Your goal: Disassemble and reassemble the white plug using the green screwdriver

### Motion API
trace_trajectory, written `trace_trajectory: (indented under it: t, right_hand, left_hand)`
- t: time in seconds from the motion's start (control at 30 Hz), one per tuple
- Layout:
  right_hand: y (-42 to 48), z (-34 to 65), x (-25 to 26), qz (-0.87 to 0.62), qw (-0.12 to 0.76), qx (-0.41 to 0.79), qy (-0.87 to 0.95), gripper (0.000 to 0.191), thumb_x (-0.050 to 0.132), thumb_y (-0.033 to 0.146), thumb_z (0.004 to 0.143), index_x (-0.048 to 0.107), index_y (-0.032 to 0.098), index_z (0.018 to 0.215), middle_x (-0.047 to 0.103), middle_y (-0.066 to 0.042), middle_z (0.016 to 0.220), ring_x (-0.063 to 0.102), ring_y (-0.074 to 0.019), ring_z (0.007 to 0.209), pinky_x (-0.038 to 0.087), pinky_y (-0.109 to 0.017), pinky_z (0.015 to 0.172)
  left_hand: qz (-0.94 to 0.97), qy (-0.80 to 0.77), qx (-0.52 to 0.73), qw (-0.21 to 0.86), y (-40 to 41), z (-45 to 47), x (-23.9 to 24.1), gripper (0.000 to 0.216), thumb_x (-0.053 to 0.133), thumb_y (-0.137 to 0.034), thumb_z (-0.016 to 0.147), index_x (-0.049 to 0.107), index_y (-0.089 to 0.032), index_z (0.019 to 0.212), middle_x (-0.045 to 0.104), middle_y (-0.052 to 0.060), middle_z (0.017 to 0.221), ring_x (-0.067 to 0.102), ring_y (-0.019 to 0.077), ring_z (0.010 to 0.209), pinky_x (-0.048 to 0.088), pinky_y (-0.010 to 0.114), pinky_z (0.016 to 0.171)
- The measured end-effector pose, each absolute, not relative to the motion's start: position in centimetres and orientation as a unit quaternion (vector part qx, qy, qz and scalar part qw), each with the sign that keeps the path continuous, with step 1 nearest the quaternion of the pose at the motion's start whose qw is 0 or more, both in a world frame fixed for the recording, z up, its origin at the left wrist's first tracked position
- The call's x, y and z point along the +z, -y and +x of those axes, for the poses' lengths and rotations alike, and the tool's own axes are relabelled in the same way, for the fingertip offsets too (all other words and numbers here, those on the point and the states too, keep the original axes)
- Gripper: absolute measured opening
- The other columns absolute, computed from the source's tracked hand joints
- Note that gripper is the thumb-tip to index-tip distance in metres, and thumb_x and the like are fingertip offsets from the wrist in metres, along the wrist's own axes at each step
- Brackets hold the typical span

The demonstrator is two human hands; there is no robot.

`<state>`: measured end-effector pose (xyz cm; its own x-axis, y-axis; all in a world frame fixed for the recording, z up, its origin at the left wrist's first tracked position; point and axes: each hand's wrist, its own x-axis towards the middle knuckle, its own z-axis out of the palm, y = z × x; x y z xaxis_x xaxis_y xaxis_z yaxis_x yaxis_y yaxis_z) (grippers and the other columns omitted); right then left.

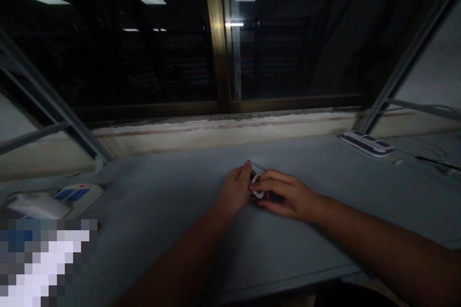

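Both hands meet over the middle of the grey table (162, 201). Between them is a small white ring-shaped thing (259, 194), whose exact kind I cannot make out. My left hand (233, 192) is closed at its left side, the thumb pointing away from me. From the right, my right hand (290, 195) reaches in with bent fingers and grips the ring's edge. A thin, thread-like or wire-like line (257, 166) stretches between the left thumb tip and the right fingers. My fingers cover part of the ring.
At the back right lies a white and dark power strip (367, 144) with cables nearby. Another power strip (84, 196) with a white plug or adapter (41, 205) is on the left. Slanted metal frame bars (61, 100) rise at both sides before a dark window (144, 67).
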<state>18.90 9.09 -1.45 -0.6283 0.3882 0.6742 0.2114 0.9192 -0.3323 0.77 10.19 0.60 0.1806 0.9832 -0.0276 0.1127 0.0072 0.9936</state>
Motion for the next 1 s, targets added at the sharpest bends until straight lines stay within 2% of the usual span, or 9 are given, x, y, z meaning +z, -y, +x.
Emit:
trace_trajectory:
  t: [0.17, 0.27, 0.37, 0.43, 0.57, 0.67, 0.73, 0.87, 1.0]
  right_hand:
    - [-9.2, 19.0, -1.6, -0.199, 0.402, 0.103, 0.888, 0.044, 0.066, 0.016, 0.094, 0.059, 0.023, 0.137, 0.067, -0.010, 0.110, 0.067, -0.0195, 0.096, 0.058, -0.033, 0.083]
    - [-9.4, 19.3, -1.6, -0.245, 0.435, 0.130, 0.857, 0.038, 0.067, 0.013, 0.090, 0.064, 0.025, 0.127, 0.067, -0.007, 0.102, 0.066, -0.0191, 0.089, 0.056, -0.034, 0.079]
    - [-9.6, 19.5, -1.9, -0.312, 0.491, 0.156, 0.798, 0.034, 0.067, 0.015, 0.091, 0.062, 0.025, 0.123, 0.067, -0.005, 0.097, 0.065, -0.0191, 0.084, 0.055, -0.035, 0.077]
    - [-9.7, 19.6, -2.1, -0.339, 0.510, 0.176, 0.771, 0.032, 0.064, 0.020, 0.095, 0.058, 0.024, 0.126, 0.067, -0.005, 0.095, 0.067, -0.0188, 0.081, 0.055, -0.034, 0.073]
    - [-9.7, 19.5, -2.2, -0.349, 0.515, 0.243, 0.744, 0.025, 0.062, 0.029, 0.099, 0.054, 0.024, 0.122, 0.067, -0.002, 0.087, 0.069, -0.0167, 0.069, 0.056, -0.029, 0.061]
    - [-9.5, 19.3, -2.0, -0.340, 0.520, 0.287, 0.729, 0.024, 0.063, 0.033, 0.099, 0.053, 0.025, 0.119, 0.068, -0.002, 0.088, 0.072, -0.0165, 0.068, 0.058, -0.028, 0.059]
    - [-9.4, 19.2, -1.9, -0.335, 0.523, 0.309, 0.721, 0.023, 0.063, 0.034, 0.099, 0.053, 0.025, 0.118, 0.068, -0.002, 0.089, 0.073, -0.0161, 0.068, 0.059, -0.027, 0.059]
    - [-9.4, 19.2, -1.9, -0.334, 0.527, 0.329, 0.709, 0.026, 0.066, 0.036, 0.097, 0.054, 0.025, 0.116, 0.067, -0.001, 0.087, 0.072, -0.0155, 0.066, 0.059, -0.028, 0.059]
    - [-9.6, 19.3, -2.1, -0.335, 0.530, 0.339, 0.701, 0.028, 0.069, 0.038, 0.095, 0.055, 0.025, 0.116, 0.068, -0.001, 0.088, 0.070, -0.0151, 0.067, 0.060, -0.028, 0.060]
  left_hand:
    - [0.550, -0.464, 0.423, 0.551, -10.3, 1.1, 0.1, 0.039, 0.046, -0.055, 0.099, 0.058, -0.019, 0.089, 0.058, -0.002, 0.063, 0.052, 0.0117, 0.047, 0.039, 0.021, 0.042]
    - [0.521, -0.428, 0.448, 0.587, -10.8, 1.3, -0.3, 0.030, 0.050, -0.052, 0.099, 0.049, -0.024, 0.108, 0.060, -0.003, 0.071, 0.057, 0.0127, 0.048, 0.044, 0.022, 0.044]
    - [0.495, -0.417, 0.458, 0.609, -11.2, 1.1, -0.2, 0.035, 0.049, -0.049, 0.101, 0.035, -0.028, 0.124, 0.062, -0.003, 0.081, 0.062, 0.0136, 0.050, 0.052, 0.027, 0.050]
    - [0.542, -0.404, 0.435, 0.595, -11.1, 0.8, -0.1, 0.037, 0.045, -0.052, 0.102, 0.036, -0.027, 0.128, 0.061, -0.002, 0.081, 0.063, 0.0136, 0.052, 0.053, 0.028, 0.053]
    - [0.685, -0.311, 0.391, 0.530, -10.5, 0.2, 0.0, 0.042, 0.037, -0.056, 0.105, 0.047, -0.022, 0.127, 0.056, -0.002, 0.072, 0.058, 0.0130, 0.056, 0.047, 0.026, 0.055]
    - [0.741, -0.299, 0.374, 0.470, -10.2, -0.1, -0.1, 0.044, 0.040, -0.054, 0.105, 0.045, -0.021, 0.134, 0.049, -0.006, 0.063, 0.048, 0.0119, 0.053, 0.039, 0.024, 0.053]
    - [0.750, -0.308, 0.371, 0.454, -10.2, -0.1, -0.2, 0.045, 0.040, -0.054, 0.106, 0.045, -0.020, 0.135, 0.047, -0.007, 0.064, 0.044, 0.0106, 0.051, 0.036, 0.023, 0.052]
    - [0.740, -0.298, 0.380, 0.468, -10.4, -0.1, -0.3, 0.044, 0.038, -0.054, 0.106, 0.046, -0.020, 0.134, 0.046, -0.005, 0.073, 0.040, 0.0091, 0.053, 0.032, 0.023, 0.050]
    - [0.713, -0.270, 0.386, 0.519, -10.4, -0.2, -0.2, 0.042, 0.042, -0.053, 0.105, 0.046, -0.021, 0.133, 0.040, -0.007, 0.071, 0.037, 0.0092, 0.054, 0.030, 0.023, 0.050]
